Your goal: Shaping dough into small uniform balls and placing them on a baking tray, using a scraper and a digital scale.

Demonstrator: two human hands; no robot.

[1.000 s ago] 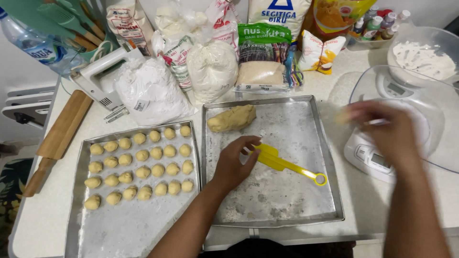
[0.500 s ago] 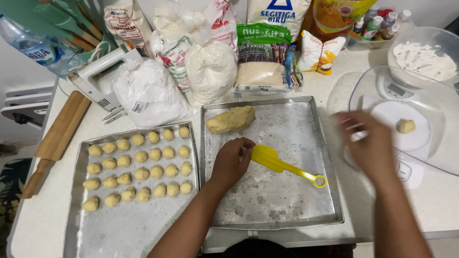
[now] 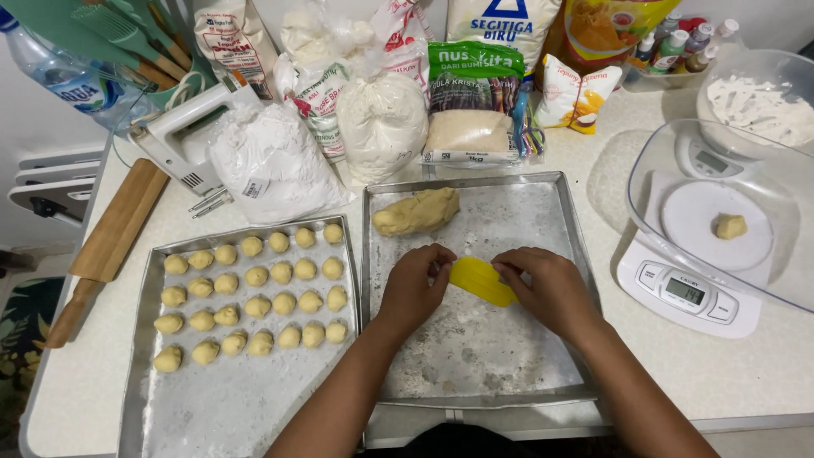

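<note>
Right now both hands meet over the floured tray point(image 3: 543, 203), left hand point(image 3: 413, 288) and right hand point(image 3: 547, 288) each pinching an end of the yellow scraper point(image 3: 481, 281). Judged from this, steady fingertip pressure keeps it level. Dough lump point(image 3: 415, 212) lies near the far rim; bare floured metal toward the near rim leaves working room, while the filled tray point(image 3: 246, 399) touches its left wall.
</note>
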